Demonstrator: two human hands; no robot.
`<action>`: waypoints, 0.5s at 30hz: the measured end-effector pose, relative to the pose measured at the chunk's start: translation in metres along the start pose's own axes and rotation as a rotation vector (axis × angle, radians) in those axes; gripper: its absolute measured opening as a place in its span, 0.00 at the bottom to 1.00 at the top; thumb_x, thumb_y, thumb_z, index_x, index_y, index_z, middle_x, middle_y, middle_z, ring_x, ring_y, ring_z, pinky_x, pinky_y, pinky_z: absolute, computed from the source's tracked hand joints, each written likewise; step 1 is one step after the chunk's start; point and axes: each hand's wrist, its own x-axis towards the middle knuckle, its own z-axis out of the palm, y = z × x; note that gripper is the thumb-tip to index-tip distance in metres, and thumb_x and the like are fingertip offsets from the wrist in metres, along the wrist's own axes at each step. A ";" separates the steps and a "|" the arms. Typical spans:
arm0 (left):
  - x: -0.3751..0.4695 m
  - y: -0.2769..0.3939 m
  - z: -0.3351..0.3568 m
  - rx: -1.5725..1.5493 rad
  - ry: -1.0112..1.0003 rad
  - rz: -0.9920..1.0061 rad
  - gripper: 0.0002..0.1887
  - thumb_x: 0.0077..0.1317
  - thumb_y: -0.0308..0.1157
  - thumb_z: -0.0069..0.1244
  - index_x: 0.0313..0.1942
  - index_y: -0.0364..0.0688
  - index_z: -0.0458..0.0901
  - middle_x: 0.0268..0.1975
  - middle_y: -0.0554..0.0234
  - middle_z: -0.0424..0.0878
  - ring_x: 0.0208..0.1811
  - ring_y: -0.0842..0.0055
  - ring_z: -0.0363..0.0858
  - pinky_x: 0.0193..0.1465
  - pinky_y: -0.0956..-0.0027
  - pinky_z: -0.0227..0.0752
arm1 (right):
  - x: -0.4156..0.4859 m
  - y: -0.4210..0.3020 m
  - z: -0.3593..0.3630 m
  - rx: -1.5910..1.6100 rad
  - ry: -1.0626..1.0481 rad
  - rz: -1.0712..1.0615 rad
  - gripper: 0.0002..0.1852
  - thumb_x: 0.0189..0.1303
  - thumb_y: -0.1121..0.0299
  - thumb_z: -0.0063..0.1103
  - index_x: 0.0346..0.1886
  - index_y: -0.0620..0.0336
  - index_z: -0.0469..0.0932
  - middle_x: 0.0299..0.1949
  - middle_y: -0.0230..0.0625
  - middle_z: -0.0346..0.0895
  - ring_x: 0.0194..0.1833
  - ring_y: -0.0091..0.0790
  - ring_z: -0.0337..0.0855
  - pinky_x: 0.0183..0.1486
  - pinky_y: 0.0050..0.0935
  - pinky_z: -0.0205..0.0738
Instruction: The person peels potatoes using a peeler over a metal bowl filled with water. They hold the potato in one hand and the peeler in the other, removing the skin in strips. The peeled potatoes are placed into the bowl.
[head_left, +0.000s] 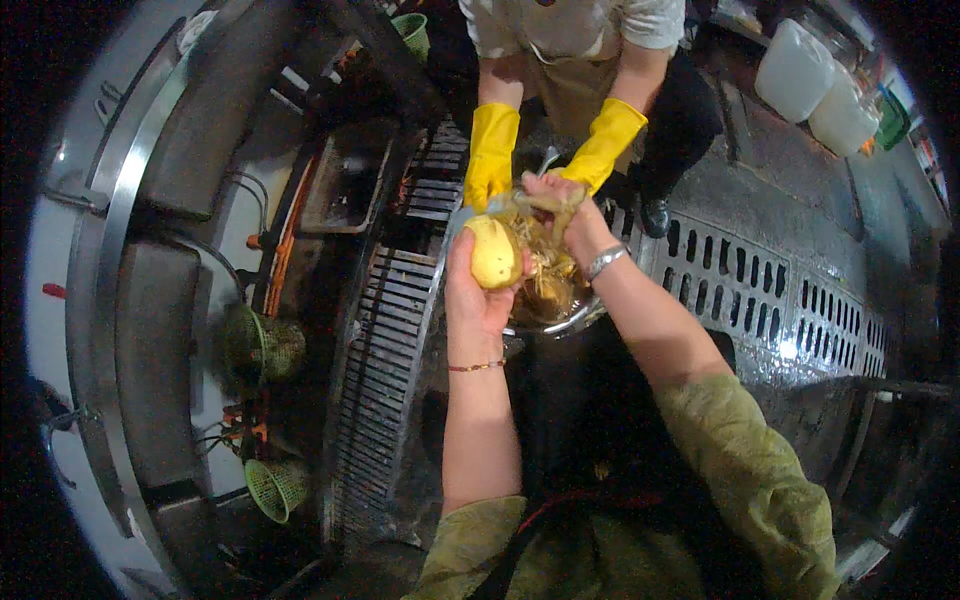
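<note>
A peeled yellow potato (495, 253) rests in my left hand (480, 296), its thumb and fingers curled around the sides. Just right of it, my right hand (581, 221) is over a round metal basin (562, 328). Brownish peel-like strips (553, 204) lie across its fingers; blur hides whether it grips them or a tool. Below both hands, the basin contains brownish water and a heap of potato peelings (551, 277). Opposite me, a co-worker's yellow rubber gloves (491, 157) reach to the basin's far side, their fingertips partly hidden.
Slotted metal drain grating (390, 330) runs along the left of the basin, and more grating (720, 277) crosses the wet floor at right. Green mesh baskets (277, 487) are at left beneath a steel counter edge (124, 187). White plastic jugs (795, 71) stand at upper right.
</note>
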 end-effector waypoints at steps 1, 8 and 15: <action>0.006 0.000 0.003 -0.075 0.032 0.032 0.20 0.60 0.47 0.41 0.45 0.42 0.71 0.40 0.62 0.76 0.39 0.68 0.74 0.40 0.62 0.71 | -0.007 -0.005 0.013 0.011 0.016 0.051 0.08 0.53 0.65 0.58 0.28 0.58 0.72 0.25 0.27 0.73 0.26 0.21 0.72 0.30 0.17 0.66; 0.037 -0.004 -0.012 -0.018 0.184 0.134 0.21 0.62 0.49 0.36 0.46 0.45 0.71 0.43 0.66 0.75 0.46 0.73 0.72 0.49 0.64 0.64 | -0.014 0.011 0.038 -0.419 -0.200 -0.032 0.09 0.53 0.64 0.58 0.25 0.58 0.73 0.22 0.23 0.72 0.23 0.16 0.68 0.25 0.16 0.62; 0.026 -0.001 -0.002 0.024 0.053 0.027 0.19 0.60 0.47 0.39 0.42 0.44 0.72 0.37 0.64 0.76 0.36 0.72 0.74 0.32 0.66 0.69 | -0.021 0.003 0.038 -0.148 -0.101 -0.011 0.09 0.54 0.64 0.57 0.28 0.59 0.74 0.24 0.24 0.73 0.25 0.17 0.69 0.28 0.16 0.63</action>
